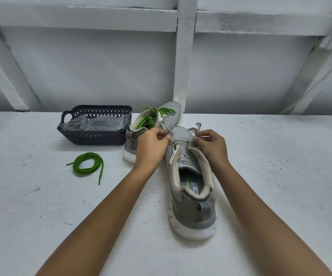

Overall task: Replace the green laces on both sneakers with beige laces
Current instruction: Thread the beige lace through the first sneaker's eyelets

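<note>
Near grey sneaker (pixel 193 188): between forearms, heel nearest. Left hand (pixel 151 145), right hand (pixel 211 145): apart, each pinching beige lace (pixel 196 128) end. Coiled green lace (pixel 87 163): left of hands. Beyond: second sneaker (pixel 161 120), green-laced; basket (pixel 95 126). Risk: uneven pull, lopsided ends.

both forearms extend forward, converging. left hand (pixel 151 145) fingers pinched closed. right hand (pixel 211 145) likewise pinched, thumb to forefinger.

White table (pixel 41 216), grey framed wall (pixel 101 66) (white beams)
</note>
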A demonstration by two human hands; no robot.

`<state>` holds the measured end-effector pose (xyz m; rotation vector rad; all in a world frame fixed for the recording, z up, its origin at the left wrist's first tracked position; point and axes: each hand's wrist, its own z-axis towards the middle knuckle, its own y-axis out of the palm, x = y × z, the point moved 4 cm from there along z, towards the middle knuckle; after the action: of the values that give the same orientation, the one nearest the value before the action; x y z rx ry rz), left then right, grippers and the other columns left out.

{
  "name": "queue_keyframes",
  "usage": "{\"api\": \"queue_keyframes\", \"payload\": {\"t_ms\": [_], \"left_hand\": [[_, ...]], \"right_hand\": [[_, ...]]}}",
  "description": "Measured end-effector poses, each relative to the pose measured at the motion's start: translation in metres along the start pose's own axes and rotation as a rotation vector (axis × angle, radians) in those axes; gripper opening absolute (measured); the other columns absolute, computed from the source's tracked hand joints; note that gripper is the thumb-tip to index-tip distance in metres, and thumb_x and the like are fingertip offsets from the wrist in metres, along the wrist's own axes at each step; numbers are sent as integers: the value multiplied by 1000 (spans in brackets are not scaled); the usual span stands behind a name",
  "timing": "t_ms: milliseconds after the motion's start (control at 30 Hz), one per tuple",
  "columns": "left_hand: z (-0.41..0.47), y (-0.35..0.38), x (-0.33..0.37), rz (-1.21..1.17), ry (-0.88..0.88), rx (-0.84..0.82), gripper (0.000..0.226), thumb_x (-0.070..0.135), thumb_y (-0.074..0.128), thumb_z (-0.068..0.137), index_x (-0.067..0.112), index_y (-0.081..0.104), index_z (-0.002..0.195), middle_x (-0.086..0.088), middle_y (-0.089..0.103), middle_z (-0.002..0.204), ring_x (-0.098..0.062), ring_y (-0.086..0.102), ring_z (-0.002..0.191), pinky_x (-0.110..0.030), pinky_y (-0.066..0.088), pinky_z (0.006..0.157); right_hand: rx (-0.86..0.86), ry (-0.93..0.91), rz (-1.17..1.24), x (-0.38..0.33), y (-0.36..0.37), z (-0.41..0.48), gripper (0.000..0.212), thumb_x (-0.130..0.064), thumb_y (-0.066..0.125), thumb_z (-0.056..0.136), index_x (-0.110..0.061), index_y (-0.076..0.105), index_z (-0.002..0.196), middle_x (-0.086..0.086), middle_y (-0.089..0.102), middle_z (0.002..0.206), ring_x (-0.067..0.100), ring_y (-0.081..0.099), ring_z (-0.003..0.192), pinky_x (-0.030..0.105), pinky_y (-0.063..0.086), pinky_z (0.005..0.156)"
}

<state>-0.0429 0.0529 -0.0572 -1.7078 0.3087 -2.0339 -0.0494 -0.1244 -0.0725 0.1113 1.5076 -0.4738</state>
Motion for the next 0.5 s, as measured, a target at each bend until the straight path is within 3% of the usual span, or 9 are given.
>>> {"api": "queue_keyframes", "payload": {"t_ms": [67, 167, 267, 500], "left_hand": [[-4, -2, 3, 39, 24, 22, 10, 17, 66, 85, 9, 65, 80, 0, 63, 72, -17, 59, 71, -24, 41, 65], [-8, -4, 5, 68, 42, 48, 11, 17, 65, 86, 7, 64, 82, 3, 59, 71, -14, 54, 71, -18, 30, 59], [-9, -5, 6, 76, 39, 40, 11, 19, 65, 86, 13, 60, 79, 8, 56, 68, -12, 53, 70, -17, 29, 58], [-8, -3, 1, 125, 26, 17, 11, 22, 62, 88, 11, 63, 89, 1, 67, 83, -14, 60, 78, -24, 40, 66]], "right_hand": [[9, -16, -16, 1, 1, 1, 7, -5, 65, 84, -8, 64, 90, 6, 65, 82, 6, 57, 65, 5, 40, 51], [2, -23, -54, 4, 3, 2, 8, -7, 68, 81, -14, 63, 81, 4, 67, 84, 11, 60, 76, 18, 44, 69], [-23, -42, -74, 7, 4, 2, 18, -6, 69, 80, -17, 59, 71, -1, 65, 74, 12, 59, 75, 23, 43, 73], [-36, -65, -59, 15, 5, 2, 6, -8, 70, 80, -8, 64, 80, -3, 64, 74, 10, 59, 74, 21, 44, 69]]}}
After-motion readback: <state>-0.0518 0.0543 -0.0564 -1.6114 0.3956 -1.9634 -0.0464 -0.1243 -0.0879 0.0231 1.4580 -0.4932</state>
